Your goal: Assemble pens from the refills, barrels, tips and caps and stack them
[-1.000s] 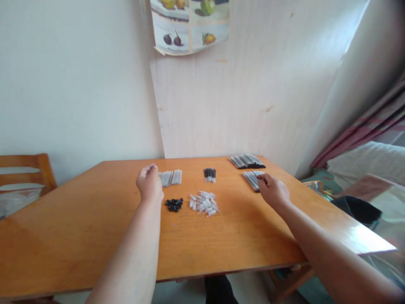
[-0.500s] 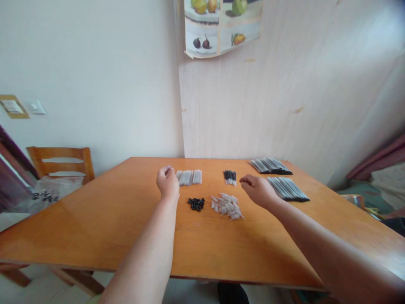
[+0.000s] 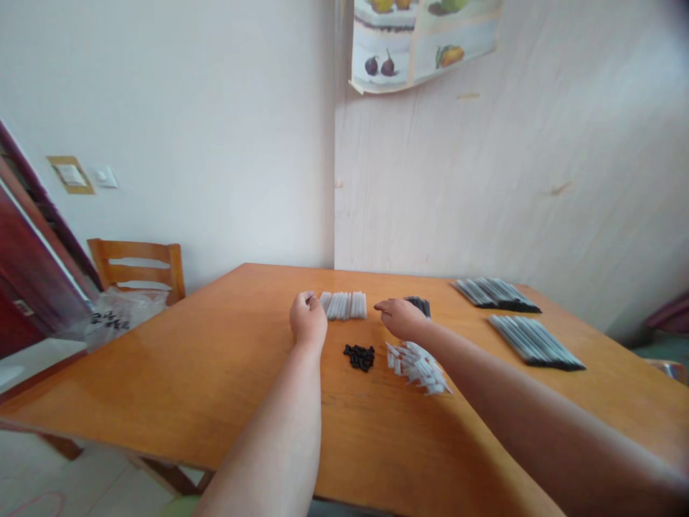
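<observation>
My left hand is curled closed just left of a row of short white tubes on the orange table; what it holds, if anything, is hidden. My right hand hovers with fingers pinched together just right of those tubes, partly covering a small bundle of black-tipped sticks. Below the hands lie a little heap of black caps and a loose pile of white pointed tips.
Two flat batches of long grey-and-black rods lie at the right: the far batch near the wall and the near batch closer to me. A wooden chair with a plastic bag stands at the table's left. A fruit poster hangs above.
My right hand has left the nearer rod batch and travelled left across the table to the white tubes. The camera has turned left; the left hand has stayed by the tubes.
</observation>
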`<state>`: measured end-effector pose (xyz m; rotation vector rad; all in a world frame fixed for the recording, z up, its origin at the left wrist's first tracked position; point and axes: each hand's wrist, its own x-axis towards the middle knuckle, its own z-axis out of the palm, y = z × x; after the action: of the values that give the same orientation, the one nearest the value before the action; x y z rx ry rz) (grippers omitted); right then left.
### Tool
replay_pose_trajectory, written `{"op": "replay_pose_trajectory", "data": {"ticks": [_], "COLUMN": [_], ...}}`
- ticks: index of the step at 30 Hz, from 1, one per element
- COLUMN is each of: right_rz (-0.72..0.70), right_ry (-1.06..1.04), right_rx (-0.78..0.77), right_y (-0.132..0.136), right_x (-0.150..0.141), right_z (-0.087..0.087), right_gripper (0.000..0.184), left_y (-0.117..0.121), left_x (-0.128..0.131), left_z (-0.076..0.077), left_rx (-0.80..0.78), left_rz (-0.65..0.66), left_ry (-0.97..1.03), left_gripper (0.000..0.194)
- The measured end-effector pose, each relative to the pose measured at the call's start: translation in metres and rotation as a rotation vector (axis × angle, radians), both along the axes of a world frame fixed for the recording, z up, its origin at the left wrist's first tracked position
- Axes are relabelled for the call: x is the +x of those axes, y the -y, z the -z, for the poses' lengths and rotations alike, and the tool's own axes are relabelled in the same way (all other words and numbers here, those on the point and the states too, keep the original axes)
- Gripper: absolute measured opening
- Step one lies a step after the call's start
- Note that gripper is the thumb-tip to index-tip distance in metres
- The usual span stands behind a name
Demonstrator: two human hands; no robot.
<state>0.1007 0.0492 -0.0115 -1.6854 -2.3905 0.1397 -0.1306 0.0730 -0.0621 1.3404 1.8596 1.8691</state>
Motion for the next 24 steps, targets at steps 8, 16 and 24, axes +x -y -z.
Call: {"op": "replay_pose_trajectory", "data": {"ticks": [8,16,24], "right_rz": [-0.194,-0.269,-0.217], "right_ry": [0.083,0.138,0.089], "right_rx": [0.021,-0.012,-0.023], "right_y": [-0.026,-0.033,-0.032], "right_x": [-0.031,-0.030,-0.016], "right_z": [0.008,0.017,0.021], "right_gripper": [0.049,0.048,0.047], "left_y": [0.010,0.016,0.019], "left_x": [0.011,0.016,0.021], "left_z": [-0.009,-0.011,-0.009], "left_rx": [-0.110,-0.233,-0.354], "left_rz": [-0.024,0.019,0.125], "left_ry": [-0.209,-0.348,-0.567], "left_gripper": [0.024,0.031,0.035]}}
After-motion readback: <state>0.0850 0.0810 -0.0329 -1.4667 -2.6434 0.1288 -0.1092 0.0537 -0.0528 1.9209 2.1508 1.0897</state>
